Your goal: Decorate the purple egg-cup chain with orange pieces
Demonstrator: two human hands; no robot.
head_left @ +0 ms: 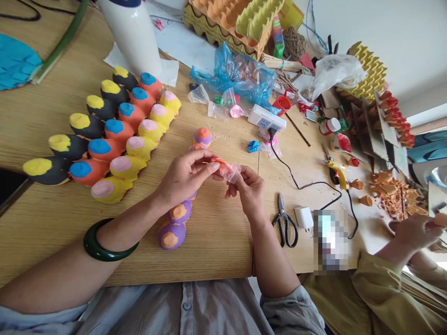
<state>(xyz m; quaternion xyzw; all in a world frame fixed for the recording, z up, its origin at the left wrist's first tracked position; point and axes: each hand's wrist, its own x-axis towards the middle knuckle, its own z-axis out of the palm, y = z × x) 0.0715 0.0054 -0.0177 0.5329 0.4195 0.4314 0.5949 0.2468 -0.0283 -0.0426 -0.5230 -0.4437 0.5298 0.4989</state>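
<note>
Above the middle of the wooden table, my left hand (190, 174) pinches one end of a small clear plastic bag (229, 172) with soft orange clay in it. At the bag's other end, my right hand (249, 188) grips the plastic between thumb and fingers. Beneath my left hand lies a strip of purple egg-carton cups (172, 237) with orange clay on their tips; its middle is hidden by the hand. To the left stand rows of painted cups: black cups (70, 145) topped yellow, orange-red cups (104, 151) topped blue, and yellow cups (141, 148) topped pink.
Near my right forearm lie black-handled scissors (285, 225), a white charger (303, 217) and a blurred-out object (331, 239). A power strip (267, 118) trails a black cord. Blue plastic bag (240, 79) and egg trays (226, 23) lie behind. At right, a co-worker's hand (415, 232) holds something.
</note>
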